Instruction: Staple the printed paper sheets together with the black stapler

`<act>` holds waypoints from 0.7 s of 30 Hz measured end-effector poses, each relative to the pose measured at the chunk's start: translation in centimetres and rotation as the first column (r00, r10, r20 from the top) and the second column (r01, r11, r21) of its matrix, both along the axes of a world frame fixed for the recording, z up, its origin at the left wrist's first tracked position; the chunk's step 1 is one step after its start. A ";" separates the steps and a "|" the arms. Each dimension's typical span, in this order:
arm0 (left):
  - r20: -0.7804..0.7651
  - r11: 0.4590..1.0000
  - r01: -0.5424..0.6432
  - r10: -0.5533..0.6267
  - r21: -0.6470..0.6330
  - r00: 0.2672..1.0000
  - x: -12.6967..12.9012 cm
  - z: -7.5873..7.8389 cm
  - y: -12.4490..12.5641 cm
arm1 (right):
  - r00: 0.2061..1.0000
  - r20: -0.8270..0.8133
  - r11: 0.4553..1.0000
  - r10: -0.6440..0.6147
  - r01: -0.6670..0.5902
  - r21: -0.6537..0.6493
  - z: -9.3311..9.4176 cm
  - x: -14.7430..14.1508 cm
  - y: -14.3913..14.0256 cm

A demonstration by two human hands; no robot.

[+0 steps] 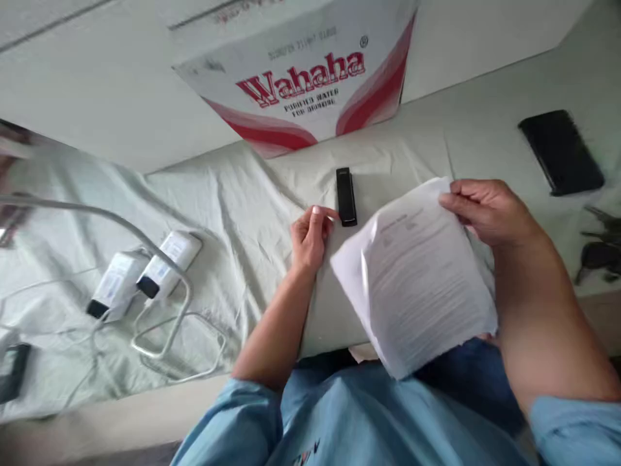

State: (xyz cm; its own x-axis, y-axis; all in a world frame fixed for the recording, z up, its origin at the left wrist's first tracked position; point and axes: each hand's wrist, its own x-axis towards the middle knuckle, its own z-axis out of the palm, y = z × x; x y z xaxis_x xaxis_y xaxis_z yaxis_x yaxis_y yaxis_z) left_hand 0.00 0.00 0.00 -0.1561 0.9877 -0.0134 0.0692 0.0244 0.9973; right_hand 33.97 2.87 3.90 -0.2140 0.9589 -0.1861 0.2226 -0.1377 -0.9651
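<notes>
**Printed sheets held above the table edge, black stapler just beyond**

A sheaf of printed papers (417,278) is held by the right hand (488,210), the top right corner being pinched between thumb and fingers. The sheets are white, covered with lines of small grey text too blurred to be read, and are fanned slightly so that several edges show at the left. The sheaf is tilted and lies over the near edge of the table, partly above the lap.

The left hand (310,236) is loosely curled, holding nothing, its fingertips just beside a slim black stapler (346,196) lying lengthwise on the cloth.

The table is covered by a pale green cloth (233,213), creased in many places. A cardboard box (310,77) printed "Wahaha" in red is stood against the white wall. A black phone (561,152) is seen at the far right, with keys (599,249) nearer. Two white chargers (145,272) and tangled white cables (174,343) are seen at the left.
</notes>
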 end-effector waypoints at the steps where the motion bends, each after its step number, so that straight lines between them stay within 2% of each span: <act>1: 0.005 1.000 0.015 -0.015 -0.002 1.000 -0.1 -0.4 -0.2 | 0.999 0.013 0.999 -0.046 0.046 0.025 -0.2 -0.5 0.1; 4: 0.015 0.995 0.096 -0.096 -0.002 0.995 -0.6 -1.1 -0.6 | 0.984 0.022 0.982 -0.175 0.173 0.080 -0.9 -1.7 0.5; 7: 0.013 0.972 0.234 -0.234 0.008 0.972 -0.8 -1.1 -0.7 | 0.959 -0.005 0.955 -0.282 0.281 0.098 -1.8 -1.9 0.9; 9: -0.001 0.966 0.260 -0.260 -0.003 0.966 -0.7 -1.0 -0.5 | 0.943 -0.024 0.935 -0.331 0.332 0.124 -2.3 -1.6 1.1; 12: -0.003 0.986 0.164 -0.164 -0.004 0.986 -0.5 -1.2 0.0 | 0.935 -0.100 0.929 -0.340 0.351 0.114 -2.7 -1.5 0.9; 16: 0.114 1.000 0.013 -0.015 0.023 0.993 -0.4 -1.9 0.5 | 0.932 -0.193 0.948 -0.306 0.318 0.031 -2.8 -1.7 0.4; 19: 0.162 0.999 -0.031 0.025 0.038 0.986 -0.3 -2.2 0.6 | 0.918 -0.166 0.930 -0.359 0.366 0.011 -3.2 -1.3 0.3; 21: 0.162 0.999 -0.041 0.040 -0.001 0.986 -0.3 -2.2 0.4 | 0.910 -0.139 0.915 -0.391 0.400 0.044 -3.6 -0.8 0.4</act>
